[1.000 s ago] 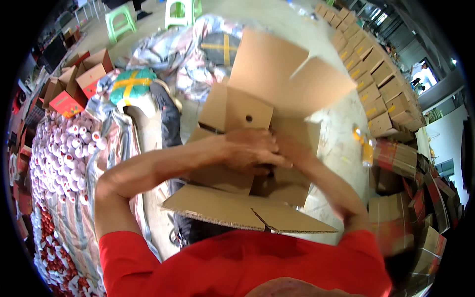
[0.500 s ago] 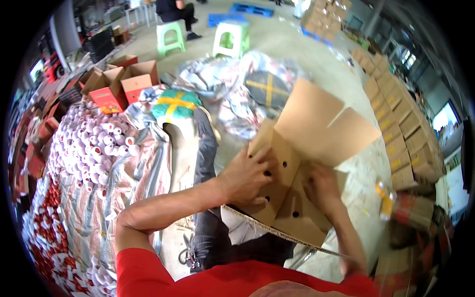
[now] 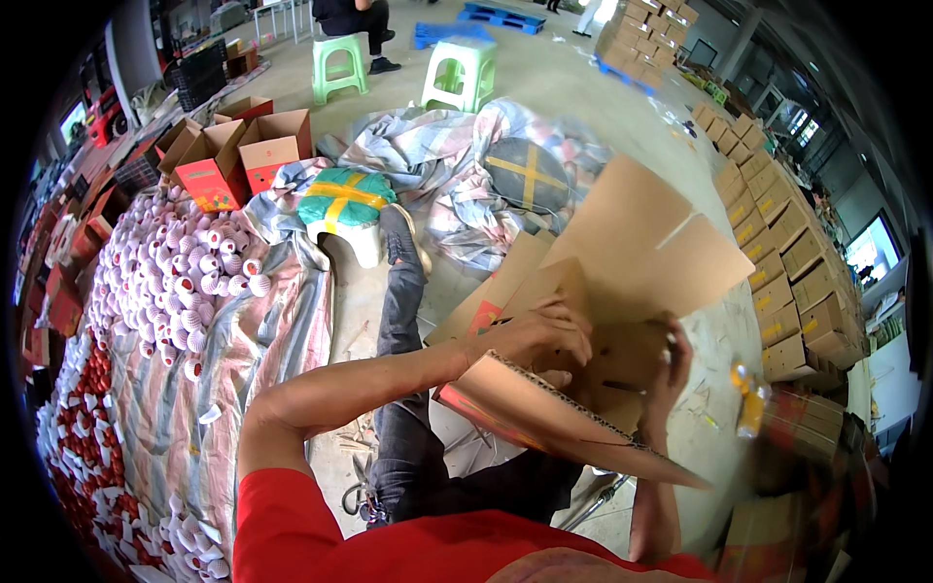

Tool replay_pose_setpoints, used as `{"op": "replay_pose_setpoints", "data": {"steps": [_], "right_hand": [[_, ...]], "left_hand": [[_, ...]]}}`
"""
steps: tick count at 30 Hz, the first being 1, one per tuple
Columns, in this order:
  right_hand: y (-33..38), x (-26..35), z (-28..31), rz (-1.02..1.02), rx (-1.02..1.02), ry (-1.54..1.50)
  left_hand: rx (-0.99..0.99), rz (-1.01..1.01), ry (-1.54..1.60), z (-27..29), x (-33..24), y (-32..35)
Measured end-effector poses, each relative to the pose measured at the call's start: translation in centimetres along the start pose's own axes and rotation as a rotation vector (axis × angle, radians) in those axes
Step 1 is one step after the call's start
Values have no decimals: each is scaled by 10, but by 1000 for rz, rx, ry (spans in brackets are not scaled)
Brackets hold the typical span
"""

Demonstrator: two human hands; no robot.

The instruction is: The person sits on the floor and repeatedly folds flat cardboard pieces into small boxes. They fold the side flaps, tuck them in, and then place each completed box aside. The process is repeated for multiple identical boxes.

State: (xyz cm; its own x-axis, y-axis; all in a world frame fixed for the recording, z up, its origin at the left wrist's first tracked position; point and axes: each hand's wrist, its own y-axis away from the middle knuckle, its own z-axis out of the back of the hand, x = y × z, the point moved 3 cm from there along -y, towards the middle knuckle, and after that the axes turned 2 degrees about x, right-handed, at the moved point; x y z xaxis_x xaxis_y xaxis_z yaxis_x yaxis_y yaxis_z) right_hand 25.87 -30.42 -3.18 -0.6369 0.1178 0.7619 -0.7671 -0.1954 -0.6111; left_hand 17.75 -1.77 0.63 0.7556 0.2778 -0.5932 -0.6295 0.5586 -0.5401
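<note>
An open brown cardboard box (image 3: 671,248) with red printing outside tilts over my lap, its far flap raised. My left hand (image 3: 544,335) reaches over its left side into the opening, fingers bent and thumb apart, against a brown inner cardboard panel (image 3: 569,282). On the right, my right hand (image 3: 673,364) is closed around the box's side wall, fingertips showing above its edge. The near flap (image 3: 573,413) slopes toward me and hides part of the inside. A dark slot shows deep in the box.
White-and-red netted round pieces (image 3: 175,272) are heaped on a striped tarp (image 3: 277,389) at left. Red open cartons (image 3: 214,170) stand beyond. A stool with a green taped pad (image 3: 345,199) is ahead; scissors (image 3: 362,496) lie by my leg. Stacked cartons (image 3: 787,257) line the right.
The panel with round holes, which lay flat under my hands, no longer shows that way; the box interior is more open. My left hand moved right, and the near flap has risen.
</note>
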Motion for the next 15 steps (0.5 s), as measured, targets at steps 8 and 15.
{"op": "replay_pose_setpoints", "data": {"steps": [8,15], "right_hand": [[8,-12,-78,81,253,338],[27,-54,-111,-120,310,315]], "left_hand": [[-42,49,-270,-47,59,21],[-20,238,-35,-71,71,30]]}}
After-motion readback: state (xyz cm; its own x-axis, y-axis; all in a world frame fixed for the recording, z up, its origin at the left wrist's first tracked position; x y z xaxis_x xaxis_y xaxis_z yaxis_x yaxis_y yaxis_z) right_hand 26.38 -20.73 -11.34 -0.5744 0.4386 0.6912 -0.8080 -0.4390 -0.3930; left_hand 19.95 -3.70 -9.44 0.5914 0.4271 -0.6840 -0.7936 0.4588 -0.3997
